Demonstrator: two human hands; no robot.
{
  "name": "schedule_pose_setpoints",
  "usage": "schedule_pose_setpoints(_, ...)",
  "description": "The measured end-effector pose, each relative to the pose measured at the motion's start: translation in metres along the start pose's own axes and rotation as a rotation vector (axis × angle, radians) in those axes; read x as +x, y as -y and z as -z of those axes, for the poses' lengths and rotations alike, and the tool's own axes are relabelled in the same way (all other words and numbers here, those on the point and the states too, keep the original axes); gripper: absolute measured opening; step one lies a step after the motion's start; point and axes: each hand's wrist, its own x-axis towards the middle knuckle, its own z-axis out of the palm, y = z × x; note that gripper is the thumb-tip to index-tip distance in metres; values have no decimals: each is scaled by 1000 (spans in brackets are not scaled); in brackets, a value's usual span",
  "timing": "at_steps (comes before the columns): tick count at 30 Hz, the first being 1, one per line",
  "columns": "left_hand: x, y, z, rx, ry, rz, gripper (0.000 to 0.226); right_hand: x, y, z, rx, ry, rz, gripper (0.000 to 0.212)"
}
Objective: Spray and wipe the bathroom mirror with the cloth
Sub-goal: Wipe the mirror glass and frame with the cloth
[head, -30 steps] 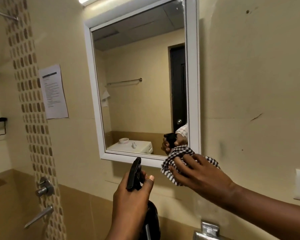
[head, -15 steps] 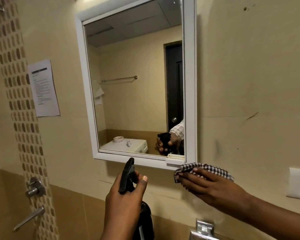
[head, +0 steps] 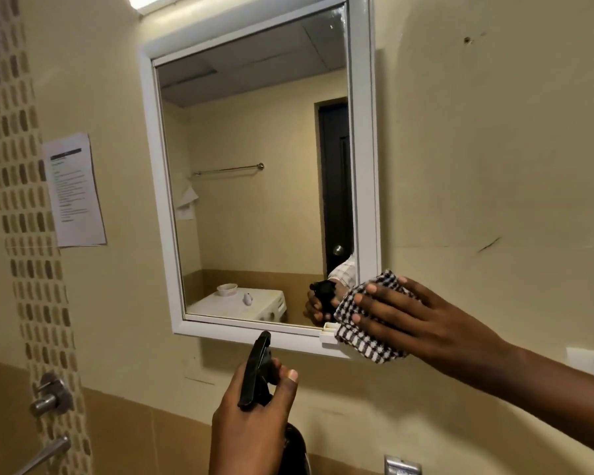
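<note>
A white-framed mirror [head: 254, 186] hangs on the cream wall. My right hand [head: 402, 313] presses a black-and-white checked cloth [head: 367, 341] flat against the frame's lower right corner, fingers spread over it. My left hand [head: 251, 430] holds a black spray bottle [head: 256, 371] upright below the mirror's bottom edge, thumb beside the trigger head. The bottle's body is mostly hidden behind that hand. The glass reflects the bottle and a hand.
A printed paper sheet [head: 74, 190] is stuck to the wall left of the mirror. A mosaic tile strip [head: 24, 234] runs down the left, with chrome tap fittings [head: 50, 397] low on it. A white switch plate [head: 588, 361] sits at the right edge.
My right hand has carried the cloth from the wall under the mirror up onto the frame's lower right corner. The left hand and bottle stayed below the mirror.
</note>
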Motion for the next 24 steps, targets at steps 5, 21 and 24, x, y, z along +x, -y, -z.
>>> schedule_pose_setpoints(5,3,-1,1,-8,-2,16,9,46,-61,24,-65,-104,-110,58)
schedule_pose_setpoints(21,-12,-8,1,-81,4,15,9,5,90,0,316,-142,-580,84)
schedule_pose_setpoints(24,-14,-8,4,-62,5,9,9,-15,146,-8,405,-115,-706,71)
